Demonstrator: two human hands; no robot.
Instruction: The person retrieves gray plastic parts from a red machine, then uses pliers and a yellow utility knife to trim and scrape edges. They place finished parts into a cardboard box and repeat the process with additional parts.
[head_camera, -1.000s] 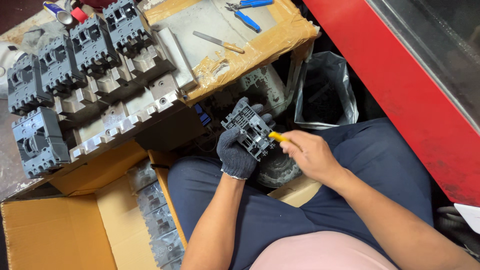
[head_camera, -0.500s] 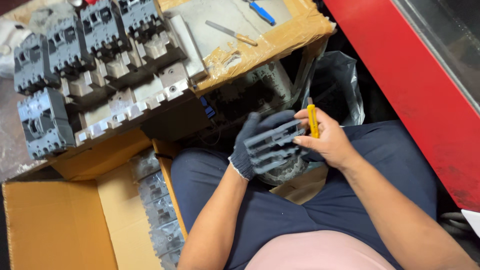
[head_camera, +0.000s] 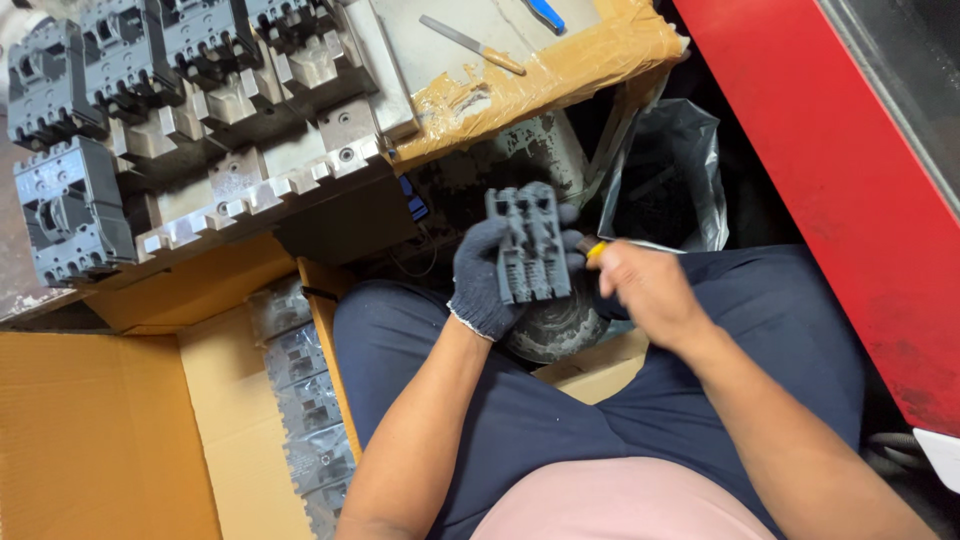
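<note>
The left hand, in a dark knit glove, is clenched around a grey plastic breaker housing and holds it upright above the lap, with the ribbed, slotted face turned up toward the camera. The housing looks like a stiff moulded block, fairly light for one hand but bulky, with hard edges and thin ribs that could chip if knocked; the glove should give enough friction on its smooth sides. The sound place to take it is where the grip sits now, low on the body with fingers wrapped round the left side and bottom, leaving the slotted face and the right edge free. The bare right hand is closed on a yellow-handled tool, probably a screwdriver, of which only a short yellow part shows between the fingers; its tip is hidden at the right edge of the housing, and motion blur makes it hard to say whether it touches. So the housing lies between the two hands, its lower left corner inside the gloved grip and its right side just beside the tool. Behind it, on the desk, stand rows of similar dark breakers, well apart from the hands, and more lie in a cardboard box beside the left knee.
</note>
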